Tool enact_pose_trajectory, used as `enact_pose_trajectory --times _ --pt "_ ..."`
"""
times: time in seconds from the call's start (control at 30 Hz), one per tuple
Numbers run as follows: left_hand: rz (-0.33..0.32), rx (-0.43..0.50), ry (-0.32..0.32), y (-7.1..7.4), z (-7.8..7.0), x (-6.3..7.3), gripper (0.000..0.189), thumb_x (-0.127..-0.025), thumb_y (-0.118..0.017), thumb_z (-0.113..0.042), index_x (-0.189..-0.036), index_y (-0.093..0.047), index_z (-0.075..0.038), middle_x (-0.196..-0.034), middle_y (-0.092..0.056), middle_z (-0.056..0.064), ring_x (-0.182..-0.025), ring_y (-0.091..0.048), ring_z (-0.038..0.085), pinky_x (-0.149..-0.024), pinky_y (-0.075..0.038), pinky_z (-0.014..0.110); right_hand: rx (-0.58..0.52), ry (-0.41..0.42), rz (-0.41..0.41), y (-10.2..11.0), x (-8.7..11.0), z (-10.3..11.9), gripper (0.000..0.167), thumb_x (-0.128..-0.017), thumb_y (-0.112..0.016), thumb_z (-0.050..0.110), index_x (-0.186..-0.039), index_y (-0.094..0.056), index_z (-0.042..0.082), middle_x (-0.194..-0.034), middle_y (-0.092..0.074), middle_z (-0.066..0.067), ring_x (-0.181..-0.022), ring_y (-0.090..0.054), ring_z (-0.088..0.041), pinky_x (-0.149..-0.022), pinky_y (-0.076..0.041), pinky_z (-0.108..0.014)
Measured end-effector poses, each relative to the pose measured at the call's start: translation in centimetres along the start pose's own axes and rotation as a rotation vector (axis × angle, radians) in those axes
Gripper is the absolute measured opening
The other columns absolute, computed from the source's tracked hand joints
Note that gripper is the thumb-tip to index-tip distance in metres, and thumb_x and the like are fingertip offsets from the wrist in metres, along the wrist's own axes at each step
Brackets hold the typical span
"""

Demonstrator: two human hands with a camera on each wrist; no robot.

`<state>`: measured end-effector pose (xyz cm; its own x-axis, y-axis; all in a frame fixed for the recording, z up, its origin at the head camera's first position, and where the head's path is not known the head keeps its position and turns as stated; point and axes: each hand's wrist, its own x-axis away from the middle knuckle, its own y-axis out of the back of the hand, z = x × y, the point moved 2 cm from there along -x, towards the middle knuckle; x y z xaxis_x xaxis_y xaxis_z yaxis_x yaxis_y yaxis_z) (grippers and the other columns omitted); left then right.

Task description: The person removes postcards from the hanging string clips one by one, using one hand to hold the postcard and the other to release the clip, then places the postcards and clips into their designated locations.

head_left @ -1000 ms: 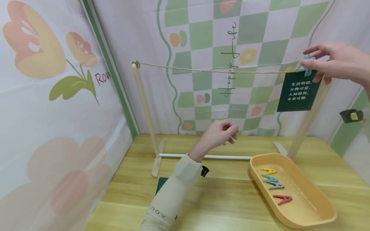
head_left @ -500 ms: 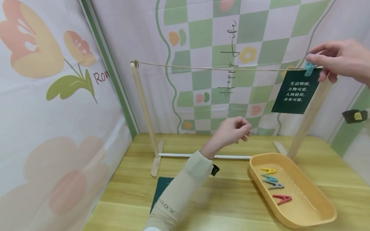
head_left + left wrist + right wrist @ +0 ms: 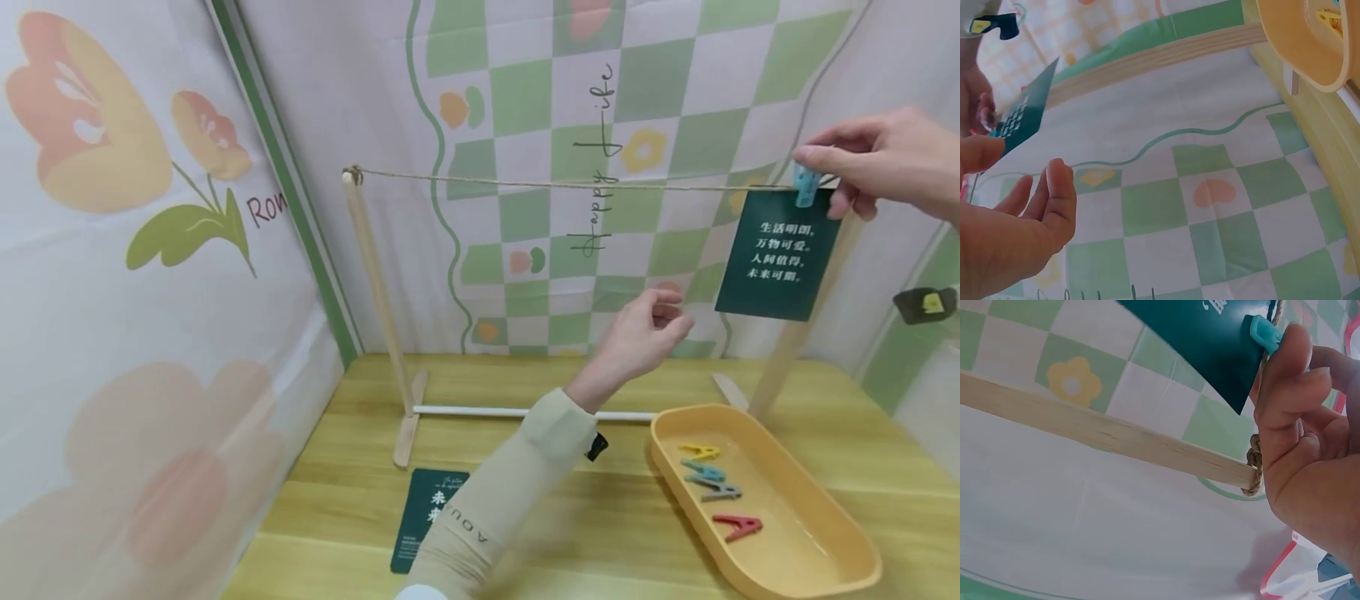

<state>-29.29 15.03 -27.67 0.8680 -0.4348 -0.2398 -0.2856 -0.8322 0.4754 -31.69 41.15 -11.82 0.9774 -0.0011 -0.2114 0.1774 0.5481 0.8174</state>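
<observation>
At the right end of a twine line (image 3: 562,184) hangs a dark green card (image 3: 776,258) with white writing. A light blue clothespin (image 3: 806,190) grips its top edge at the twine. My right hand (image 3: 896,162) pinches this clothespin between thumb and fingers; the right wrist view shows the clothespin (image 3: 1265,332) at the fingertips. Lower and to the left, my left hand (image 3: 633,337) is in the air with loosely bent fingers and holds nothing. In the left wrist view the card (image 3: 1025,115) appears beyond that hand (image 3: 1016,240), apart from its fingers.
Two wooden posts (image 3: 375,283) carry the twine, joined low down by a white rod (image 3: 472,412). A yellow tray (image 3: 832,508) with several clothespins (image 3: 738,527) stands at right. Another green card (image 3: 423,508) lies on the table, partly behind the left sleeve.
My left hand has moved right and up, closer to the hanging card. The right hand has shifted slightly right, still pinching the clothespin. More of the card on the table shows.
</observation>
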Motion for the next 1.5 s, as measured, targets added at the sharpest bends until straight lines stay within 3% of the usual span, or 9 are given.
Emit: enact_pose_trajectory --times 0.17,0.53,0.8,0.97,1.13,1.23,1.4,1.5 --pt "-0.005 -0.007 -0.042 -1.3 -0.9 -0.8 0.033 -0.099 -0.059 -0.031 -0.132 -0.057 -0.025 -0.116 -0.067 -0.014 -0.097 -0.06 -0.006 -0.079 -0.048 0.007 0.06 0.011 -0.018 0.2 0.1 -0.5 0.065 -0.101 -0.043 0.046 -0.142 -0.033 -0.004 -0.063 -0.056 -0.005 -0.051 -0.054 -0.027 -0.047 -0.044 -0.029" --pt "-0.104 0.052 -0.059 -2.6 -1.4 -1.2 0.03 -0.097 -0.061 -0.033 -0.126 -0.063 -0.027 -0.105 -0.069 -0.016 -0.086 -0.058 -0.01 -0.071 -0.047 0.006 0.068 0.017 -0.02 0.3 -0.3 -0.8 0.065 -0.101 -0.042 0.047 -0.14 -0.035 -0.005 -0.061 -0.058 -0.008 -0.05 -0.053 -0.027 -0.045 -0.043 -0.03" --pt "-0.183 -0.011 -0.094 -2.8 -2.0 -1.3 0.021 -0.096 -0.062 -0.035 -0.115 -0.07 -0.029 -0.09 -0.069 -0.02 -0.074 -0.055 -0.013 -0.062 -0.045 0.006 0.08 0.017 -0.024 0.2 -0.2 -0.8 0.064 -0.102 -0.041 0.046 -0.139 -0.036 -0.006 -0.06 -0.057 -0.007 -0.048 -0.052 -0.027 -0.043 -0.041 -0.031" --pt "-0.162 0.014 -0.057 -3.0 -2.3 -1.4 0.014 -0.096 -0.064 -0.031 -0.107 -0.072 -0.028 -0.082 -0.068 -0.019 -0.066 -0.056 -0.013 -0.056 -0.046 0.009 0.113 0.011 -0.011 0.0 -0.1 -0.4 0.066 -0.103 -0.038 0.047 -0.141 -0.034 -0.007 -0.062 -0.057 -0.008 -0.048 -0.051 -0.026 -0.043 -0.039 -0.033" --pt "-0.116 0.103 -0.037 -3.0 -2.3 -1.7 0.012 -0.096 -0.064 -0.026 -0.104 -0.072 -0.022 -0.08 -0.068 -0.015 -0.067 -0.058 -0.01 -0.058 -0.047 0.01 0.148 0.016 -0.006 0.1 0.0 0.4 0.067 -0.102 -0.038 0.048 -0.14 -0.035 -0.006 -0.061 -0.057 -0.009 -0.046 -0.048 -0.027 -0.043 -0.036 -0.035" --pt "-0.096 0.162 -0.011 -2.7 -2.0 -1.9 0.012 -0.095 -0.066 -0.024 -0.103 -0.072 -0.019 -0.079 -0.069 -0.013 -0.067 -0.06 -0.009 -0.059 -0.049 0.011 0.127 0.033 -0.011 0.2 0.0 0.8 0.059 -0.102 -0.043 0.045 -0.133 -0.041 -0.005 -0.06 -0.057 -0.005 -0.047 -0.049 -0.023 -0.044 -0.035 -0.034" --pt "-0.048 0.277 0.022 -2.2 -1.4 -2.0 0.013 -0.094 -0.066 -0.019 -0.104 -0.073 -0.014 -0.085 -0.072 -0.007 -0.07 -0.068 -0.002 -0.065 -0.052 0.012 -0.006 0.118 -0.051 0.6 0.1 1.3 0.014 -0.101 -0.054 0.028 -0.101 -0.054 0.014 -0.061 -0.059 0.004 -0.051 -0.048 -0.016 -0.045 -0.03 -0.031" --pt "-0.025 0.318 0.039 -2.0 -1.2 -2.0 0.013 -0.094 -0.066 -0.019 -0.104 -0.072 -0.013 -0.085 -0.072 -0.006 -0.069 -0.068 -0.001 -0.067 -0.054 0.014 -0.097 0.179 -0.085 1.0 0.3 1.9 0.009 -0.099 -0.058 0.019 -0.09 -0.055 0.021 -0.062 -0.06 0.009 -0.05 -0.046 -0.014 -0.043 -0.027 -0.031"
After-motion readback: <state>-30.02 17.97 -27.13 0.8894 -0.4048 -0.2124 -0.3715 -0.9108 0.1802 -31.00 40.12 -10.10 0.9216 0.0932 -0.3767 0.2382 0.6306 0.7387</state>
